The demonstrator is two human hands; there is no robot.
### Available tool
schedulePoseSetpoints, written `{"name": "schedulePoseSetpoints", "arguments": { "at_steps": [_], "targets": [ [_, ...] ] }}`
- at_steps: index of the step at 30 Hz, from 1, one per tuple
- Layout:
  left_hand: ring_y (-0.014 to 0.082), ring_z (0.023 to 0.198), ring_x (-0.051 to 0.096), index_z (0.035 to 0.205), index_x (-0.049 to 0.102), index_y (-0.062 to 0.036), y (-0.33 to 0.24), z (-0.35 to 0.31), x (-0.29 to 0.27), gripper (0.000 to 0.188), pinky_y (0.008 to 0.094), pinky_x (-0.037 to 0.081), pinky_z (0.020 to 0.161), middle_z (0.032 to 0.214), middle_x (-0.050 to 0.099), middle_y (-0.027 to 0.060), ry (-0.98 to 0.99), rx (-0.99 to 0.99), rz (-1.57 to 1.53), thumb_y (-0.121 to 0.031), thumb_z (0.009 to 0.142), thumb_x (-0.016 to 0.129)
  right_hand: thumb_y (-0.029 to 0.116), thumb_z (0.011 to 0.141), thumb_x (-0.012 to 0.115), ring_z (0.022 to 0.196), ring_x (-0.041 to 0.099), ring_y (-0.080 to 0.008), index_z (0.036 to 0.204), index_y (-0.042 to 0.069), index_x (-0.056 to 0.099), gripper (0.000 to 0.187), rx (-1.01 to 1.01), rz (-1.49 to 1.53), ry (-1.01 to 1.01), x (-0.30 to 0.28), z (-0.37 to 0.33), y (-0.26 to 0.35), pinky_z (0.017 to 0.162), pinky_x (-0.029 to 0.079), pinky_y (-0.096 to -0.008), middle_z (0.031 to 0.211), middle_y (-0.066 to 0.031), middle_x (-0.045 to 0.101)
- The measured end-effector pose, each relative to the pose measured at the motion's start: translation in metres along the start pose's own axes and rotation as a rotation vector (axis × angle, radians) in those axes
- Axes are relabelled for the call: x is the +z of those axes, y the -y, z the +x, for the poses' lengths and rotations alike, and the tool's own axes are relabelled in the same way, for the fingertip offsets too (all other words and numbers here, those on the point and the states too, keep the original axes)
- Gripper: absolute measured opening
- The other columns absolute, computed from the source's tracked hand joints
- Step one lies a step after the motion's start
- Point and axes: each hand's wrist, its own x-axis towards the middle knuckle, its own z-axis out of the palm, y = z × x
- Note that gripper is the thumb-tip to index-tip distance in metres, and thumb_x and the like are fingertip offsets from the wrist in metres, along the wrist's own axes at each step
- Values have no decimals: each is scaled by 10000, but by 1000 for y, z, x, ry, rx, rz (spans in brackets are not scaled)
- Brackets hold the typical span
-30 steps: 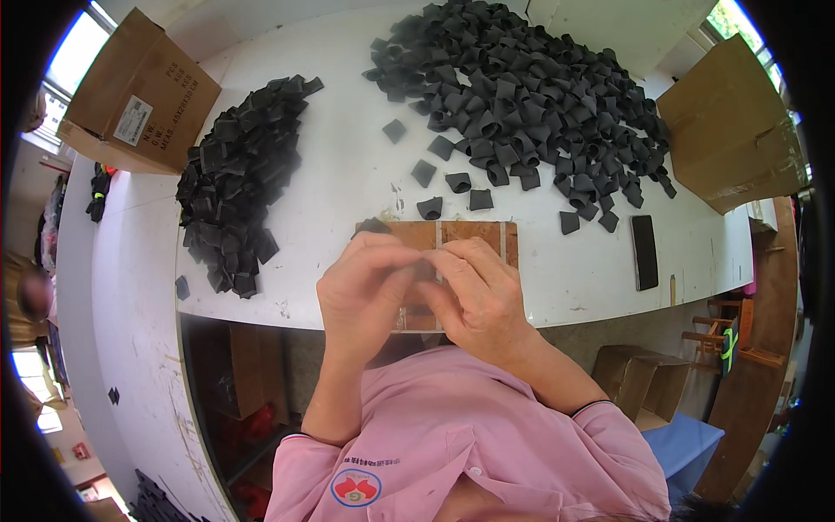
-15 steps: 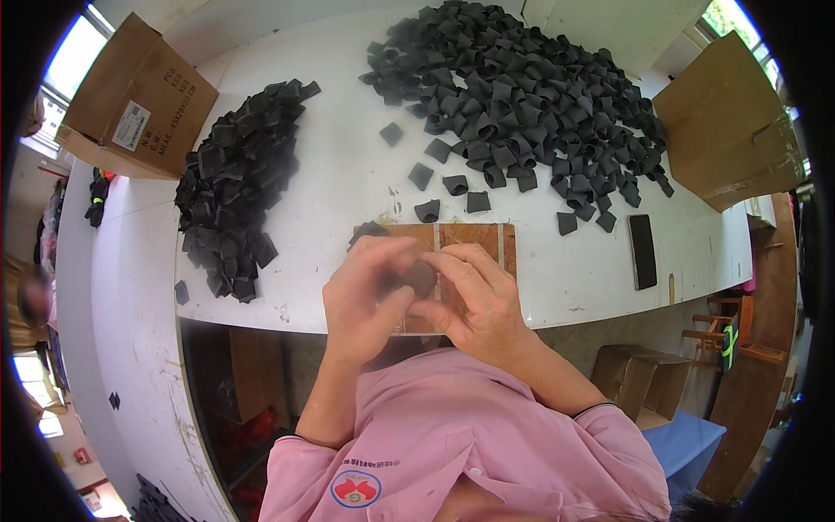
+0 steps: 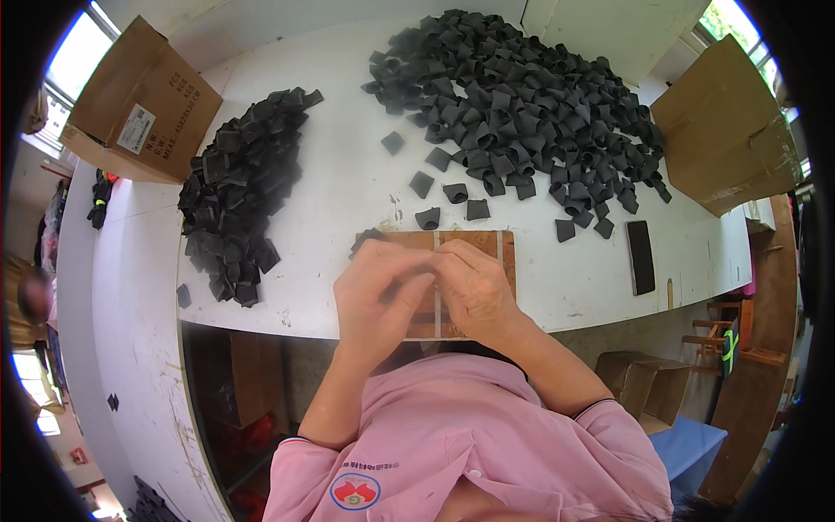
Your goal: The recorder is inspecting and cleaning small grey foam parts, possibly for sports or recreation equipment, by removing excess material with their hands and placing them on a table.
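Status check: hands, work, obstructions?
Left hand, right hand together at fingertips over brown board. Anything pinched there: can't tell. Possible obstruction: dark piece at board's far left corner.

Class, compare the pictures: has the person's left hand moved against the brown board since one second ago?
Yes: the left hand has shifted slightly rightward, toward the right hand, judged against the brown board.

I can't make out what, if anything, the left hand point(image 3: 374, 291) and the right hand point(image 3: 477, 283) have between them. The left one also hides some of the wooden board point(image 3: 478, 257) and part of a dark piece point(image 3: 370, 237). Over at far left, a person point(image 3: 35, 296) is a blur; the pink shirt point(image 3: 417, 409) runs out of sight below.
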Motion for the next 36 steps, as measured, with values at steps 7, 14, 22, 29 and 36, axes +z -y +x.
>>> {"name": "schedulePoseSetpoints", "arguments": {
  "at_steps": [7, 14, 22, 29, 36],
  "targets": [
    [147, 753, 489, 885, 588, 15, 5, -11, 3, 106, 237, 402, 666, 835, 525, 76, -214, -145, -457, -31, 790, 600, 63, 699, 640, 677, 544, -249, 857, 6, 553, 189, 66, 87, -30, -6, 4, 19, 556, 452, -323, 768, -91, 540],
    [152, 779, 485, 850, 564, 18, 5, -16, -1, 75, 247, 408, 706, 847, 518, 84, -316, -362, -901, -53, 825, 558, 65, 613, 626, 617, 506, -213, 812, 3, 555, 220, -135, -240, -27, -11, 10, 18, 525, 430, -313, 694, -67, 486],
    [123, 780, 487, 831, 581, 24, 12, -23, -4, 67, 233, 396, 713, 869, 531, 69, -264, -270, -552, 7, 767, 577, 87, 612, 588, 608, 498, -195, 715, 21, 533, 134, -160, -368, 322, 7, -33, -22, 507, 429, -296, 654, -58, 450],
    [131, 806, 499, 851, 595, 35, -3, -11, 5, 113, 241, 398, 750, 869, 544, 96, -311, -251, -488, -44, 774, 619, 124, 641, 709, 593, 548, -207, 906, 23, 567, 317, 216, 79, 35, -19, -5, 14, 500, 450, -296, 716, -65, 538],
    [149, 770, 520, 824, 599, 18, 10, -13, -4, 72, 252, 430, 672, 859, 560, 93, -132, -197, -349, -25, 767, 604, -1, 613, 661, 557, 505, -199, 827, -2, 582, 228, -97, -151, 1, -16, 15, 14, 454, 402, -286, 669, -64, 511]
  ]
}}
